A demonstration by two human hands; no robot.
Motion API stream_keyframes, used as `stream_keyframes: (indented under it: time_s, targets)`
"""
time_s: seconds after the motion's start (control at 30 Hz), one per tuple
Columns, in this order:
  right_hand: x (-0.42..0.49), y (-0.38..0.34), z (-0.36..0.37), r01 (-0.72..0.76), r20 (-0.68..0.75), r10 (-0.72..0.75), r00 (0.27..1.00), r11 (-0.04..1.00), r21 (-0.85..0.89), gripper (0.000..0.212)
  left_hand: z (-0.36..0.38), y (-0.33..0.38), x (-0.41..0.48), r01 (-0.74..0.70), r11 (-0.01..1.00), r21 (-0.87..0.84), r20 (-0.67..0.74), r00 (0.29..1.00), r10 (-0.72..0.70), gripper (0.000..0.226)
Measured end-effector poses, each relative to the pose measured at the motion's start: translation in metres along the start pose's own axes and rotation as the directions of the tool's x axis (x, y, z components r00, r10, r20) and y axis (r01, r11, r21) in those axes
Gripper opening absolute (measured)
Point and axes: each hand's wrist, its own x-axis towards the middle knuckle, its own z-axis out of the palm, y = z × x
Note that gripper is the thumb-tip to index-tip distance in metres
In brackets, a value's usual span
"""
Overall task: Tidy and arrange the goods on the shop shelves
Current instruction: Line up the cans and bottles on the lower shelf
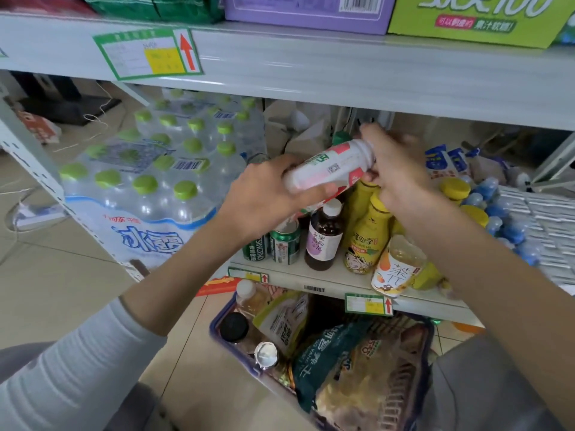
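Bottle [333, 169], tilted, in left hand [267, 197] and right hand [398, 172]

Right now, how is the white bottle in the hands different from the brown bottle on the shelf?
The white bottle is tilted almost sideways in the air; the brown bottle stands upright on the shelf. The white bottle is pale with pink print; the brown bottle is dark with a purple label. The left hand and right hand grip the white bottle; no hand touches the brown bottle. Both are small bottles.
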Motion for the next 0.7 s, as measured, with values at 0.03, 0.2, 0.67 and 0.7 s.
stream_keyframes:
  time_s: [0.03, 0.2, 0.67, 0.7]
  targets:
    - [0.000, -0.002, 0.000, -0.083, 0.039, 0.083, 0.996, 0.997, 0.007, 0.022, -0.002, 0.000, 0.000, 0.033, 0.997, -0.066, 0.001, 0.999, -0.033, 0.055]
    - [-0.002, -0.007, 0.004, -0.145, 0.154, 0.152, 0.976, 0.988, -0.055, 0.037, -0.012, -0.004, -0.001, 0.398, 0.696, -0.598, 0.451, 0.885, -0.118, 0.064]
    - [-0.014, -0.016, 0.006, 0.020, 0.421, 0.023, 0.907, 0.995, -0.096, 0.034, -0.018, -0.020, -0.003, 0.572, 0.451, -0.685, 0.668, 0.740, 0.077, 0.072]
    - [-0.013, -0.015, 0.008, 0.023, 0.380, 0.005, 0.925, 0.997, -0.069, 0.033, -0.014, -0.021, -0.002, 0.580, 0.399, -0.710, 0.650, 0.758, 0.054, 0.071]
